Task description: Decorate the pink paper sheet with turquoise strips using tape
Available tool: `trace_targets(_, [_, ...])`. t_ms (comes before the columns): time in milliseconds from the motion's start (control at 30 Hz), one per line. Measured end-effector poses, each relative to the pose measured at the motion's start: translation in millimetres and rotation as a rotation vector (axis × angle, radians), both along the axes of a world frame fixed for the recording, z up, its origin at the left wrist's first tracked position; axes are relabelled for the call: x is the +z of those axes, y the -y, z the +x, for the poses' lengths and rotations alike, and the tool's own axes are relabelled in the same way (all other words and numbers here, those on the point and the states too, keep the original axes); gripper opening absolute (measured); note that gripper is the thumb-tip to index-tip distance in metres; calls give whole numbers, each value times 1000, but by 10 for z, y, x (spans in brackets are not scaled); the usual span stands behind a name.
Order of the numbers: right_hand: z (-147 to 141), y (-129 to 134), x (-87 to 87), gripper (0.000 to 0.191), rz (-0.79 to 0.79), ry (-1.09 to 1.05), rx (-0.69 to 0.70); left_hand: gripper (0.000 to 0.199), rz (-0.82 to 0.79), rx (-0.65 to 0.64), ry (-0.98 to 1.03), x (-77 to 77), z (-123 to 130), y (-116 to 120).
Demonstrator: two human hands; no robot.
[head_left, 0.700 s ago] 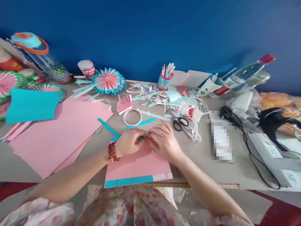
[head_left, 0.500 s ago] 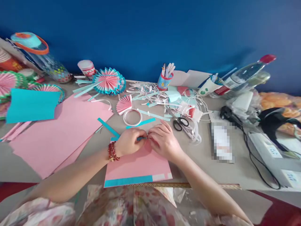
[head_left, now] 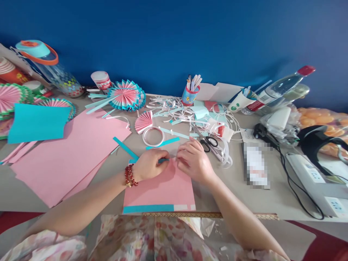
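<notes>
A pink paper sheet (head_left: 160, 192) lies flat at the table's front edge, with a blue strip (head_left: 148, 208) and a short pale strip (head_left: 181, 207) along its near edge. My left hand (head_left: 150, 165), with red beads at the wrist, is closed at the sheet's far edge. Its thumb and fingers pinch a blue paper strip (head_left: 133, 160) there, mostly hidden by the hand. Just to the right, my right hand (head_left: 194, 161) has curled fingers drawn together over the far right corner. Whatever lies between those fingertips is too small to make out.
Beyond my hands lie a tape roll (head_left: 153, 136), a loose blue strip (head_left: 163, 143), a pink paper fan (head_left: 144, 121) and black-handled scissors (head_left: 209, 143). Larger pink sheets (head_left: 73, 156) spread to the left. Right are a phone-like pixelated item (head_left: 257, 165) and a power strip (head_left: 312, 174).
My right hand has shifted a little to the right, apart from my left hand. The near edge of the pink sheet has turned slightly and now lies more level. My left hand keeps its place.
</notes>
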State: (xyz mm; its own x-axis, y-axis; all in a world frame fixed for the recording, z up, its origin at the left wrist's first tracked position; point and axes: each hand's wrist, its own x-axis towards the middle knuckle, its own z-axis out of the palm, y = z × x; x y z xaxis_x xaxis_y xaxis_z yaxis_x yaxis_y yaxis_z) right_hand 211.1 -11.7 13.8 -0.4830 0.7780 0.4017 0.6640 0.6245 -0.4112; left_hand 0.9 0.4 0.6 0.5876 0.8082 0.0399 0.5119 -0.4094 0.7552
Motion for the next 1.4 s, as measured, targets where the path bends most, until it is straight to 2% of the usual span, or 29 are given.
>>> trace_targets(67, [103, -57, 23, 10, -11, -103, -45, 12, 6, 8, -8, -4, -5, 0])
trace_targets(167, [301, -161, 21, 10, 4, -252, -250, 12, 2, 14, -1, -17, -14, 3])
trace_targets(233, [411, -217, -1, 16, -31, -263, -362, 11, -12, 21, 12, -27, -19, 5])
trace_targets(300, [467, -243, -26, 24, -153, -198, -382, 11, -29, 34, 32, -31, -20, 6])
trace_targets(400, [442, -230, -51, 20, -326, -98, -402, 14, -58, 47, 61, -21, -22, 5])
trace_targets(500, [374, -198, -66, 12, -340, -117, -421, 16, -80, 58, 92, -4, -26, 8])
trace_targets(600, [336, -178, -75, 14, -381, -211, -369, 16, -90, 95, 120, -3, -28, 17])
trace_targets(733, [287, -156, -56, 31, -570, -401, -232, 16, -105, 142, 167, -26, -21, 26])
trace_targets(833, [229, -132, -37, 35, -688, -552, -133, 15, -142, 169, 198, -17, -25, 22])
trace_targets(1000, [168, -104, -70, 22, -654, -572, -96, 20, -261, 75, 257, 115, -89, -31])
trace_targets(1100, [135, -99, -116, 20, -664, -541, -17, 25, -301, 58, 280, 174, -119, -89])
trace_targets(1267, [13, -115, -144, 18, -645, -467, 83, 16, -318, 43, 232, 103, -80, -143])
trace_targets(1400, [-53, -150, -145, 15, -608, -438, 90, 11, -274, 73, 251, 37, -57, -147])
